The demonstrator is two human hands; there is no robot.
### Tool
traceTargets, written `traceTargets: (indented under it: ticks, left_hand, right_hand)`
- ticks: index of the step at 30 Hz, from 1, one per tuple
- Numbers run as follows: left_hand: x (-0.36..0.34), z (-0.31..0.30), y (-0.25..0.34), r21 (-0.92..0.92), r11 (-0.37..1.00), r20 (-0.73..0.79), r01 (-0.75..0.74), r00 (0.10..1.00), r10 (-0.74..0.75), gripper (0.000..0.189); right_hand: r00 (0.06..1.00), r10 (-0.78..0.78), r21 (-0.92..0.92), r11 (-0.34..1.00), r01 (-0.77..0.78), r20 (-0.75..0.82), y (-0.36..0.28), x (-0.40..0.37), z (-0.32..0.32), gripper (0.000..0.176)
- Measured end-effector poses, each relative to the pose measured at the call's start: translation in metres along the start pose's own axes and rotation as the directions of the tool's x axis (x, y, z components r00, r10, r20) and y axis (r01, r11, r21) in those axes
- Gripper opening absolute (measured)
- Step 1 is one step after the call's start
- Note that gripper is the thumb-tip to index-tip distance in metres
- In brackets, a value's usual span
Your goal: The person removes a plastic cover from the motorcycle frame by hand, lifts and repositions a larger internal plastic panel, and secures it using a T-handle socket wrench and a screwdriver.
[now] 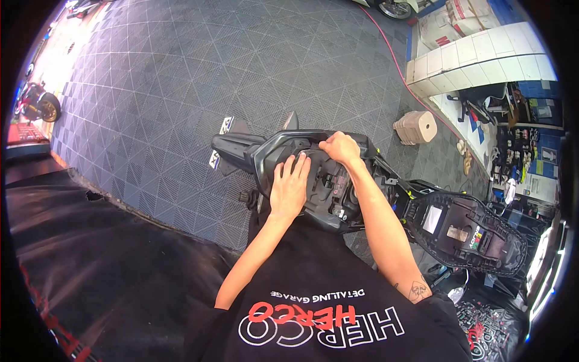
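Note:
In the head view, a partly stripped black motorcycle or scooter body (329, 196) stands in front of me, its inner parts and wiring exposed. My left hand (289, 187) lies with fingers stretched out on its dark plastic panel (265, 163). Further right, my right hand (342, 149) is curled at the far edge of the opening. Its fingertips are hidden, so what they grip does not show. Between and below the hands, the exposed compartment (329, 187) holds small components.
Grey tiles (163, 78) cover the floor. A beige stool (416, 128) stands beyond the body, near a pink hose (395, 57). At right are a black tray-like section (482, 232) and crowded shelves (531, 145). Black sheeting (120, 259) lies at left; a red motorcycle (39, 102) stands farther off.

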State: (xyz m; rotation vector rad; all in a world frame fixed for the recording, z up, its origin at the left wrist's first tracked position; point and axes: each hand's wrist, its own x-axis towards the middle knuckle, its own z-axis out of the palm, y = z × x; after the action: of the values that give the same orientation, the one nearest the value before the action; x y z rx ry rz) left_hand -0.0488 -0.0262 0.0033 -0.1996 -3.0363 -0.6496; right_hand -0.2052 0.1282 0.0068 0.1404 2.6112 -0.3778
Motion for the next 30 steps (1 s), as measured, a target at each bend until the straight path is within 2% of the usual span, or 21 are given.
traceTargets:
  ticks: [4, 7, 10, 16, 19, 23, 24, 28, 30]
  left_hand:
    - [0.0, -0.002, -0.001, -0.02, 1.0, -0.027, -0.007, 1.0, 0.006, 0.059]
    - [0.001, -0.001, 0.0, -0.037, 0.999, -0.039, 0.0, 0.999, -0.001, 0.057]
    - [0.003, -0.004, 0.0, -0.089, 0.996, -0.053, 0.015, 0.998, -0.02, 0.054]
    - [0.002, -0.002, 0.001, -0.121, 0.993, -0.071, 0.012, 0.997, -0.021, 0.052]
    - [0.003, 0.001, 0.002, -0.164, 0.986, -0.12, 0.03, 0.992, -0.05, 0.045]
    - [0.028, 0.004, -0.01, -0.264, 0.96, -0.12, 0.09, 0.985, -0.126, 0.038]
    - [0.039, 0.005, -0.013, -0.216, 0.975, -0.194, 0.054, 0.976, -0.097, 0.035]
    - [0.069, 0.008, -0.017, 0.059, 0.997, 0.0, -0.046, 0.999, 0.046, 0.019]
    - [0.079, 0.008, -0.017, 0.156, 0.982, 0.074, -0.11, 0.992, 0.099, 0.014]
  right_hand:
    - [0.993, -0.014, -0.086, 0.996, 0.024, 0.117, -0.006, 0.004, -0.011, 0.04]
    - [0.996, -0.069, -0.121, 0.99, 0.075, 0.055, -0.002, 0.002, -0.006, 0.037]
    - [0.993, -0.089, -0.233, 0.967, 0.104, 0.075, -0.008, 0.005, -0.008, 0.035]
    - [0.982, 0.004, -0.104, 0.994, 0.017, 0.189, 0.017, 0.032, 0.012, 0.039]
    - [0.99, -0.036, -0.089, 0.995, 0.049, 0.139, 0.022, 0.036, 0.019, 0.038]
    - [0.976, -0.062, 0.07, 0.996, 0.048, 0.209, 0.026, 0.032, 0.014, 0.035]
    - [0.974, -0.069, 0.105, 0.993, 0.048, 0.214, 0.024, 0.026, 0.011, 0.035]
    - [0.964, -0.094, 0.145, 0.988, 0.059, 0.247, 0.023, 0.021, 0.006, 0.038]
    - [0.95, -0.063, 0.053, 0.997, 0.049, 0.307, 0.021, 0.026, 0.006, 0.038]
